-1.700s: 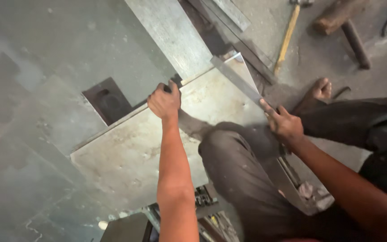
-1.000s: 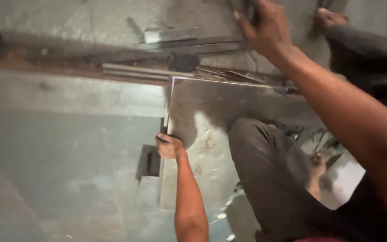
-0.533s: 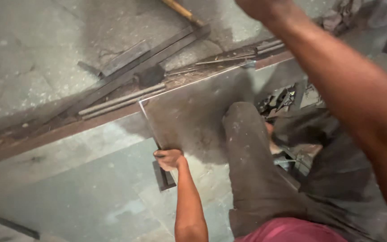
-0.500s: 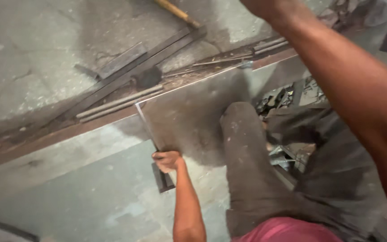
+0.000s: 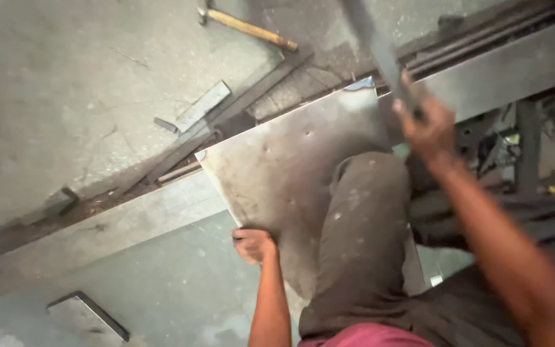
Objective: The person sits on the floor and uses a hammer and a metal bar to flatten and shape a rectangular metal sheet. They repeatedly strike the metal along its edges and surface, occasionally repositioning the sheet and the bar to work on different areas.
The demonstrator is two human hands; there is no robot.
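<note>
Left hand [image 5: 253, 244] curled over the near edge of a grey metal sheet [image 5: 284, 167], fingers folded, pressing down. Right hand [image 5: 426, 125] raised and blurred, closed around a long flat metal strip [image 5: 380, 54]. Sheet flat on the floor, partly covered by a bent knee in dark trousers [image 5: 361, 238]. Beyond it: wooden-handled hammer [image 5: 246, 26], loose flat bars [image 5: 200, 106], a long steel beam [image 5: 97, 231], an angle piece [image 5: 91, 311] lower left. Clutter at far right dark, hard to make out. Strip's upper end cut off by the top edge.
</note>
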